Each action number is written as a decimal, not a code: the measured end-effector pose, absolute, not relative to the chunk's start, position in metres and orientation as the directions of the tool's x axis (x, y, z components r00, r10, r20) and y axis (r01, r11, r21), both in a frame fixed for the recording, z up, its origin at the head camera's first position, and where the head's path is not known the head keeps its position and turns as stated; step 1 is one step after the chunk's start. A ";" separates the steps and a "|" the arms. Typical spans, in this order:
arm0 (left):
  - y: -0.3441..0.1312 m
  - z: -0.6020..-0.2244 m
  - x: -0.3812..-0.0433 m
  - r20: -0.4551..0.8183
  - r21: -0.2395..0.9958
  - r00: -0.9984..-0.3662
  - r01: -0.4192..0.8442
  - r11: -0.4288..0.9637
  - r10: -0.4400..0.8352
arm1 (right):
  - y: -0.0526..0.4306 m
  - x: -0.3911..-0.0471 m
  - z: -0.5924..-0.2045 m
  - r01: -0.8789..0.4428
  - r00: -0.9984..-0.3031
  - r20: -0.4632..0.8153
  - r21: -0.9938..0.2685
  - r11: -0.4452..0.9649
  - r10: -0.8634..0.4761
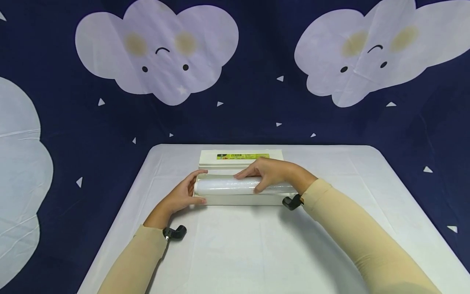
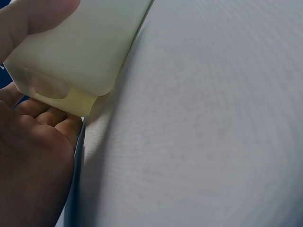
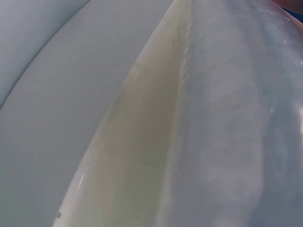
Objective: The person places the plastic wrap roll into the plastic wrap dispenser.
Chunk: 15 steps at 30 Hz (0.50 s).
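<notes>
A roll of clear cling film (image 1: pixel 224 186) lies lengthwise in the cream dispenser box (image 1: pixel 242 200) on the table. My left hand (image 1: pixel 181 195) grips the box's left end, thumb on the front wall and the other fingers round the end and back. The left wrist view shows that rounded box end (image 2: pixel 80 52) between thumb and fingers. From above, my right hand (image 1: pixel 273 173) holds the roll right of its middle, thumb in front and fingers behind. Close up in the right wrist view, the shiny film roll (image 3: pixel 222 118) sits beside the box's inner wall (image 3: pixel 132 142).
Behind the roll is the cream lid (image 1: pixel 213 157) with a yellow-green label (image 1: pixel 242 156); whether it joins the box is hidden. A white cloth covers the table (image 1: pixel 235 249). Beyond its back edge hangs a dark blue curtain (image 1: pixel 257 118) with cloud prints.
</notes>
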<state>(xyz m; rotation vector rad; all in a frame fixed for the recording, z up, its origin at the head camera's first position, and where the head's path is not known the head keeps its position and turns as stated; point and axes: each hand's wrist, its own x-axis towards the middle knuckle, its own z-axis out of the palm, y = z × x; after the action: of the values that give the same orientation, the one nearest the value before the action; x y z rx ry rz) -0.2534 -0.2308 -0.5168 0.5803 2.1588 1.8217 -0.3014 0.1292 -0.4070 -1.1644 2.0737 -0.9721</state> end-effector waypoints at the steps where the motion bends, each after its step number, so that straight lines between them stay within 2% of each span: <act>1: -0.231 -0.517 -0.253 0.058 0.982 -0.888 0.132 0.133 0.457 | 0.129 -0.301 -0.407 -0.468 -0.460 -0.117 -0.811 0.352 -0.880; 15: -0.230 -0.514 -0.252 0.039 0.984 -0.890 0.113 0.138 0.455 | 0.126 -0.302 -0.406 -0.464 -0.447 -0.110 -0.821 0.334 -0.888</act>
<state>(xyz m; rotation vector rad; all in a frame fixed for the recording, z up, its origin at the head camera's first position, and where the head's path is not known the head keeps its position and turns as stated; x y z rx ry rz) -0.2519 -0.2301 -0.5137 0.5546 2.1482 1.8184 -0.3021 0.1264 -0.4057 -1.1804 2.0458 -0.9925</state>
